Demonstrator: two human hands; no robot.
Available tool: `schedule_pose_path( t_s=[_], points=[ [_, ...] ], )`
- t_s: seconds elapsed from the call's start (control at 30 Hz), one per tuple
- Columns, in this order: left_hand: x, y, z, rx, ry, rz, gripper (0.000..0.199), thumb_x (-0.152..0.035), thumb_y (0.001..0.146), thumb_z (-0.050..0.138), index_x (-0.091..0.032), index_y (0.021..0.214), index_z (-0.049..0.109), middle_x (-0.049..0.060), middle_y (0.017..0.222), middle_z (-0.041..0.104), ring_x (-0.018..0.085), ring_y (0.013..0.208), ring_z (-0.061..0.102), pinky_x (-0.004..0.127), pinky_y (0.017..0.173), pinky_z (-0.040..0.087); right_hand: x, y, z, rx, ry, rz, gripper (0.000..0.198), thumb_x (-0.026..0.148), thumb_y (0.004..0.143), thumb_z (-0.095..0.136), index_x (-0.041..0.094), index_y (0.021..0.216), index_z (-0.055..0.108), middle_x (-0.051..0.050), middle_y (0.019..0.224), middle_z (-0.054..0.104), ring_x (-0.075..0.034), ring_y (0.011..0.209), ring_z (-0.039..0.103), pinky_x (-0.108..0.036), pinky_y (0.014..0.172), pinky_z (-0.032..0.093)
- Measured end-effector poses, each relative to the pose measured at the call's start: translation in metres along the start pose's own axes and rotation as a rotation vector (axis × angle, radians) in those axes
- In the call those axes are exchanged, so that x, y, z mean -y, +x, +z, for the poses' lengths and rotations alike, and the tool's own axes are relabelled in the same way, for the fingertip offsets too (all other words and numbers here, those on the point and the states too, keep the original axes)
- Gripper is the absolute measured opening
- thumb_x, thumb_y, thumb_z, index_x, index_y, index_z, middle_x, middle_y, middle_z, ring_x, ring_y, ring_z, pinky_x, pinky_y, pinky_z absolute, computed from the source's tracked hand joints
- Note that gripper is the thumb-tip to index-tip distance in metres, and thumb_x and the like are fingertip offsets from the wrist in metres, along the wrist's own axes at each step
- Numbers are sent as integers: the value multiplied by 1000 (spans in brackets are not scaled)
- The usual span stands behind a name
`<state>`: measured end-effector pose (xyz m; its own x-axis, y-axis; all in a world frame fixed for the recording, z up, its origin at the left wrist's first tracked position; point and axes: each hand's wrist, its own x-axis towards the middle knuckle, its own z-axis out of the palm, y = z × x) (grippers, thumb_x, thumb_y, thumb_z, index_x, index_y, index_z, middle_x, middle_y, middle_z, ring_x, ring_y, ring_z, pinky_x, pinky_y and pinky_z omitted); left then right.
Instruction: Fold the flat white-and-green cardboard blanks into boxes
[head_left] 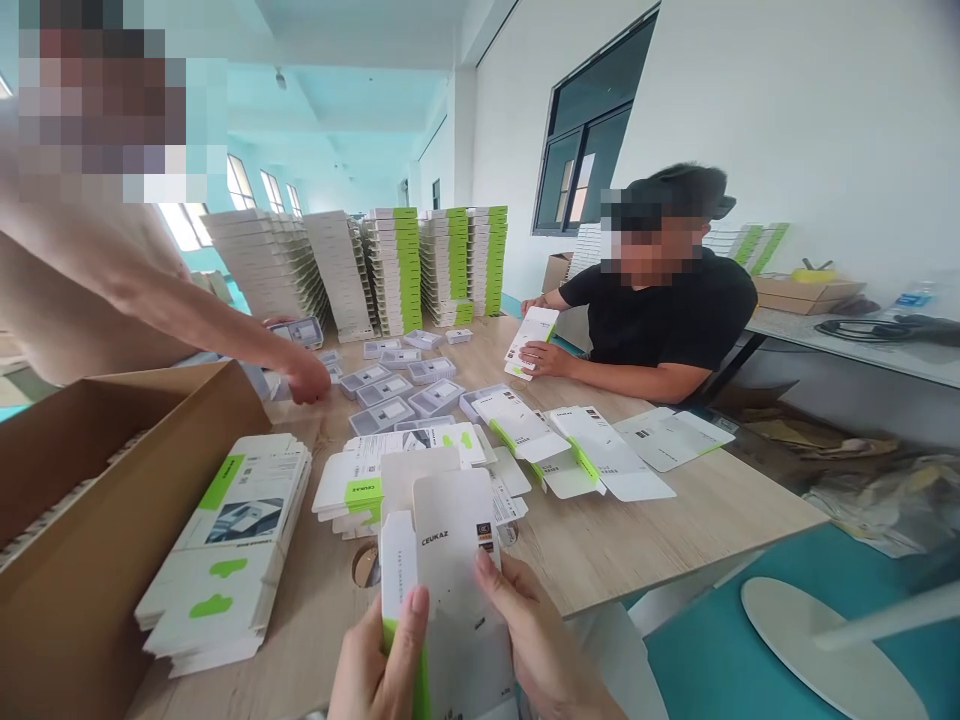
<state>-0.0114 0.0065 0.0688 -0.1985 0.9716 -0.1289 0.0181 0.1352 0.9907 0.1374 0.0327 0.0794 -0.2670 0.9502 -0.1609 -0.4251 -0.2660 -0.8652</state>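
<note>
Both my hands hold a white and green cardboard box point(454, 590), partly folded, with its top flaps standing up and dark print on its front. My left hand point(386, 650) grips the box's left side, thumb over the narrow side panel. On the right edge, my right hand point(536, 635) presses its thumb against the front near a small dark label. Just beyond the box lies a pile of flat box blanks point(352, 490). More flattened boxes point(600, 450) are spread to the right of it.
A bundle of flat boxes point(232, 540) lies left, beside a large brown carton point(150, 470). Clear plastic trays point(382, 390) cover the table's middle. Tall box stacks point(394, 270) stand behind. One co-worker's hand point(309, 382) reaches in from the left; another person point(645, 310) holds a box at right.
</note>
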Motion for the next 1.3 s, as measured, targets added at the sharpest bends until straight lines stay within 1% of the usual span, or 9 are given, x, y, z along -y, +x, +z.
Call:
schedule_pose_path(
  t_s=[0.13,0.3,0.47,0.7,0.83,0.9,1.0,1.13,1.3],
  points=[
    [10,4,0,-30,3,47,77,-85,79,66,-11,94,79,7,61,74,22,57,66,26,56,53,3,-4,-4,64,-41,-46,59,73,84,76,20,110,84,-10,97,83,-34,102,75,-48,98,55],
    [21,13,3,-75,49,75,72,-85,81,63,-15,88,79,6,61,72,24,63,67,27,60,53,2,-3,-7,-59,-194,-135,54,70,85,77,21,107,84,-9,102,83,-35,107,72,-44,98,54],
    [24,15,2,166,-20,86,62,-77,78,75,-16,79,75,3,65,70,17,61,59,23,56,44,7,-2,-10,-187,-9,-26,59,66,80,84,21,118,81,-12,110,83,-38,114,73,-50,101,56],
    [37,15,2,-12,-49,46,56,-75,78,77,-21,63,65,0,52,59,25,69,66,30,65,53,-4,-3,-7,-83,-167,-155,61,73,87,72,23,120,82,-14,116,83,-37,115,73,-51,108,53],
    [25,15,8,-75,-172,140,56,-66,80,82,-20,109,71,7,93,79,28,101,74,29,81,59,-12,-5,-9,-115,-323,-237,58,72,92,67,24,121,82,-14,124,81,-38,123,72,-48,112,52],
    [15,13,11,-153,-227,238,79,-63,85,80,-26,148,49,11,131,71,25,114,72,30,93,58,-20,-7,-8,-104,-343,-244,59,69,92,69,25,132,76,-14,133,78,-37,128,70,-44,112,53],
    [3,7,13,-194,-233,276,99,-62,90,75,-35,166,18,13,146,63,23,116,73,30,96,58,-33,-13,-4,-128,-311,-306,76,67,92,71,30,156,55,-12,157,62,-33,142,61,-40,114,52],
    [2,-1,15,-123,-277,197,85,-65,88,76,-30,155,37,11,135,75,26,120,74,29,96,58,-38,-17,-1,-267,-369,-392,68,67,98,62,30,155,54,-12,160,59,-33,147,55,-42,117,49],
    [19,-7,12,-199,-185,218,62,-72,89,70,-23,126,61,7,109,80,21,96,73,26,86,57,-38,-17,5,-264,-422,-391,58,70,100,56,25,135,65,-14,127,76,-30,108,74,-36,91,59]
  ],
)
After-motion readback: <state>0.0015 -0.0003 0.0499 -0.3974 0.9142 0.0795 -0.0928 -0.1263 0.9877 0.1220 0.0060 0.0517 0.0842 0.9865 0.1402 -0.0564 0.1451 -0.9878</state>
